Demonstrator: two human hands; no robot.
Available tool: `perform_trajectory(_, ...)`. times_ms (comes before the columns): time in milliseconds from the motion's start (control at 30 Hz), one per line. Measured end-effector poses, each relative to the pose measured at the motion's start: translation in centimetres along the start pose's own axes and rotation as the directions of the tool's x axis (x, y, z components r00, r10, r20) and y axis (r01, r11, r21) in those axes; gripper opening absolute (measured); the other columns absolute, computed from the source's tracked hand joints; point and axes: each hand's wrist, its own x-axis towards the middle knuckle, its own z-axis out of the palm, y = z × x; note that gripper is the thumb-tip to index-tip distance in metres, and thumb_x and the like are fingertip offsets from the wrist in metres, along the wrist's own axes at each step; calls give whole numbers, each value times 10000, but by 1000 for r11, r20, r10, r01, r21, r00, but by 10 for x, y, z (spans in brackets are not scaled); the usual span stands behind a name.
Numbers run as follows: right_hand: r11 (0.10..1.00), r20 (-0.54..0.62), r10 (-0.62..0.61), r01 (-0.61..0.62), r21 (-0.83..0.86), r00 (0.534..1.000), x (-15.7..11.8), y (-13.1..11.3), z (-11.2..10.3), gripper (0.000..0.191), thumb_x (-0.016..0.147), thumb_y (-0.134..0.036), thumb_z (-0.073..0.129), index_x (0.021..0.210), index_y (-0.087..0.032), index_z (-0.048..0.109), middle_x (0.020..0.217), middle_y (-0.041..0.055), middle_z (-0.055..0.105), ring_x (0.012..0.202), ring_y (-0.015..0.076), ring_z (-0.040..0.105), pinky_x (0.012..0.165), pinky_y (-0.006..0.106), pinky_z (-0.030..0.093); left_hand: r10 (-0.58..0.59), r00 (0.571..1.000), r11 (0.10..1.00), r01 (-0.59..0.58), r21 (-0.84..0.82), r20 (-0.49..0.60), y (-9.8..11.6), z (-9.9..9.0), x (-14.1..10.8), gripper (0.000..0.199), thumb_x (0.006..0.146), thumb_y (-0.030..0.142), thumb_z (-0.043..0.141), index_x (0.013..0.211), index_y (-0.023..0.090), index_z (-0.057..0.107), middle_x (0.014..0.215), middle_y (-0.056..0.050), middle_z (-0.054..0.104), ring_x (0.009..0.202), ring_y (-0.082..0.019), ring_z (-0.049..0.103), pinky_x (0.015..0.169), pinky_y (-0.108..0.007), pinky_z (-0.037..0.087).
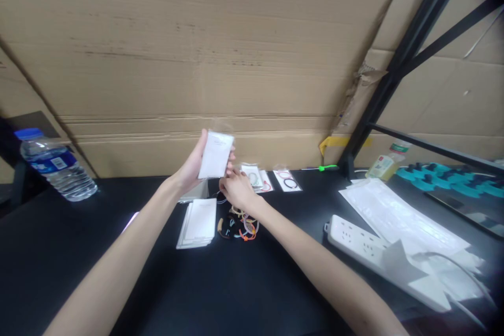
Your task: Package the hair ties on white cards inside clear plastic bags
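One sleeved card (216, 156) is in the left hand (195, 161), thumb and fingers clasping its edges; the right hand (239, 189) curls its fingers (any pinch hidden) beside tangled bands (249, 230), which could snag if tugged.

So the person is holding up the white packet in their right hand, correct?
Not the right: the head view shows the left hand holding up the white packet; the right hand is down near the pile of bands.

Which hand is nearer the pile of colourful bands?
Right. The right hand is at the far edge of the pile of bands; the left hand is farther off, up and leftward, holding a white packet.
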Motion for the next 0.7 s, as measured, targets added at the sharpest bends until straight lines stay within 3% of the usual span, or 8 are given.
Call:
perform_trajectory(133,980,-7,93,-90,176,996,5,8,-25,243,1040,-251,554,1113,-151,764,1097,174,787,1039,310,740,877,409,556,0,1000,1000,1,24,-8,1,-3,0,886,971,878,330,1194,121,734,1023,-161,787,812,-229,745,800,-363,628)
perform_trajectory(200,934,14,154,-151,323,988,7,19,-43,193,1008,-279,615,1031,-166,769,971,135,805,904,276,769,827,378,565,4,1000,998,-4,55,8,2,-4,0,871,986,855,330,1216,116,730,1011,-168,792,824,-237,748,800,-360,624)
perform_trajectory(267,877,-55,191,-145,457,980,7,33,-60,154,992,-271,646,1023,-193,774,993,109,819,926,248,780,853,358,571,11,1000,996,-13,85,29,4,-4,-1,862,997,835,333,1247,109,724,1003,-175,793,841,-247,749,795,-359,618)
perform_trajectory(400,769,-192,327,-142,624,925,4,60,-93,72,937,-246,710,960,-202,762,977,62,827,913,200,786,886,336,587,5,1000,995,-6,104,11,4,-3,0,808,997,809,395,1208,109,741,1017,-174,786,839,-245,734,816,-374,611)
perform_trajectory(500,781,-375,414,-113,614,829,-2,71,-117,92,944,-277,704,957,-205,759,959,57,820,886,196,773,875,348,591,-21,1000,994,19,103,14,1,-2,0,771,999,799,423,1167,121,749,1017,-159,773,857,-249,724,840,-392,605)
perform_trajectory(567,796,-451,389,-46,604,804,-7,71,-132,111,950,-303,705,962,-206,757,962,55,818,859,193,762,851,343,586,-44,998,993,39,108,43,-1,-2,-1,759,1012,789,413,1178,128,747,1035,-156,768,874,-252,723,854,-399,598)
perform_trajectory(700,860,-517,219,87,503,828,-15,58,-153,131,988,-321,679,983,-224,767,996,40,814,869,194,736,854,343,557,-79,993,989,68,128,82,-4,-1,-2,738,1018,775,432,1180,133,757,1083,-170,763,912,-259,724,883,-404,583)
